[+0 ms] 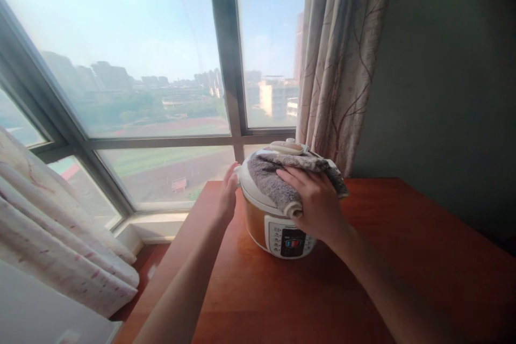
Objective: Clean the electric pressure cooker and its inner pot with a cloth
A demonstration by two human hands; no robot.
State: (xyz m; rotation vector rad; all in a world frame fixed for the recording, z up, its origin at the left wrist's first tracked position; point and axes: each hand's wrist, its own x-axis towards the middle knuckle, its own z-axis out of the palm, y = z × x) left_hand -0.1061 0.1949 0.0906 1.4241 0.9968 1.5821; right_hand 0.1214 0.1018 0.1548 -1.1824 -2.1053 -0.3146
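A white and brown electric pressure cooker (255, 220) stands on the wooden table, its control panel facing me. Its domed white lid (246, 180) is on, with a handle (287, 148) on top. Draped over the near side of the lid is a grey towel (270, 180), partly folded and with a rolled lower corner. My right hand (314, 196) holds the towel against the lid, fingers stretched across it. At the cooker's left side, my left hand (229, 193) has its fingers extended beside the lid's side grip; whether it presses there is hard to tell.
The reddish-brown table (387, 263) extends to the right and toward me. Behind the cooker are large windows with a dark frame (237, 91). A patterned curtain (338, 64) hangs just behind the table; another curtain (60, 242) is at the left.
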